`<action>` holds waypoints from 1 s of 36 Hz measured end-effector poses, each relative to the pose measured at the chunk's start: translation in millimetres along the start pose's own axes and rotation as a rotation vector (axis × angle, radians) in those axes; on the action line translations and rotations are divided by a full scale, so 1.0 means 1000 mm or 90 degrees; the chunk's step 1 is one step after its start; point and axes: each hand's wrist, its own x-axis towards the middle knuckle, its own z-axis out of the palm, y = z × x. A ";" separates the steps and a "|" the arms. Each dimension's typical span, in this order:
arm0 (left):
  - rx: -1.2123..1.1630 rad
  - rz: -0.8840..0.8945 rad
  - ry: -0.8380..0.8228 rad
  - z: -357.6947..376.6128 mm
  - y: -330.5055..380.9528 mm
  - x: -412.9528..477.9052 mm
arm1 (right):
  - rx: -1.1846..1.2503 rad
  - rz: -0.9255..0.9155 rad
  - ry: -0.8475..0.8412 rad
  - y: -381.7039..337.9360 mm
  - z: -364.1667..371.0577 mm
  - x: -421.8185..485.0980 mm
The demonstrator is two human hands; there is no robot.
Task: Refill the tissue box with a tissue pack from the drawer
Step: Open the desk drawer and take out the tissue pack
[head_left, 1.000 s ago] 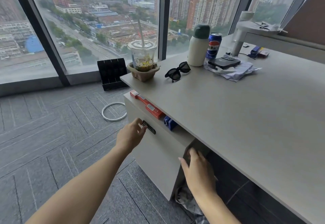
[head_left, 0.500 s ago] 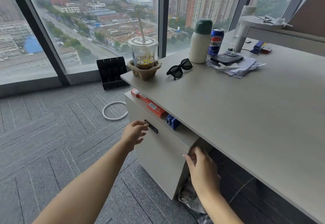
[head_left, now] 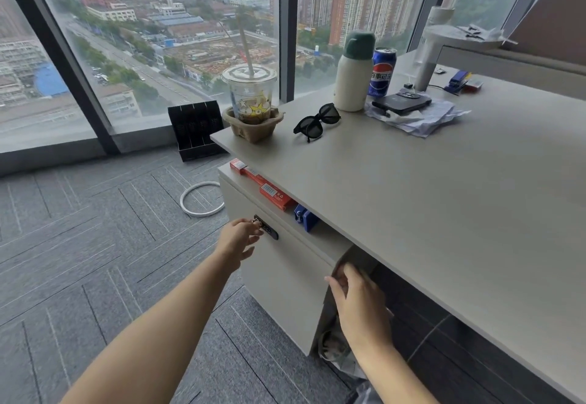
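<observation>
A beige drawer cabinet (head_left: pixel 279 280) stands under the grey desk (head_left: pixel 444 200). Its front carries a small black combination lock (head_left: pixel 269 231) with a silver knob. My left hand (head_left: pixel 239 238) is at that lock, thumb and forefinger pinched on the knob. My right hand (head_left: pixel 358 302) is at the upper right corner of the cabinet front, fingers curled over its edge. No tissue box or tissue pack is in view, and the drawer's inside is hidden.
A red box (head_left: pixel 266 189) and a blue item (head_left: pixel 304 218) lie on the cabinet top. On the desk stand an iced drink (head_left: pixel 250 99), sunglasses (head_left: pixel 317 121), a bottle (head_left: pixel 353 74), a can (head_left: pixel 382 72) and a phone on papers (head_left: pixel 401 104). A white ring (head_left: pixel 201 198) and a black rack (head_left: pixel 196 129) sit on the carpet.
My left hand's fingertips have closed onto the lock's knob. My right hand has slid slightly up the cabinet's right edge. The cabinet front looks unmoved.
</observation>
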 end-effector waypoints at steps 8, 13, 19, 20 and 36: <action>0.016 0.009 0.024 -0.033 -0.016 -0.019 | 0.018 -0.082 -0.070 -0.012 0.000 -0.019; 0.015 0.001 0.035 -0.062 -0.029 -0.038 | -0.002 -0.144 -0.106 -0.020 0.010 -0.038; 0.026 0.003 0.055 -0.096 -0.043 -0.066 | -0.001 -0.214 -0.177 -0.036 0.012 -0.056; 0.031 0.004 0.057 -0.101 -0.044 -0.070 | -0.002 -0.222 -0.182 -0.039 0.012 -0.059; 0.192 -0.048 0.043 -0.183 -0.055 -0.119 | 0.118 -0.299 -0.277 -0.073 0.016 -0.075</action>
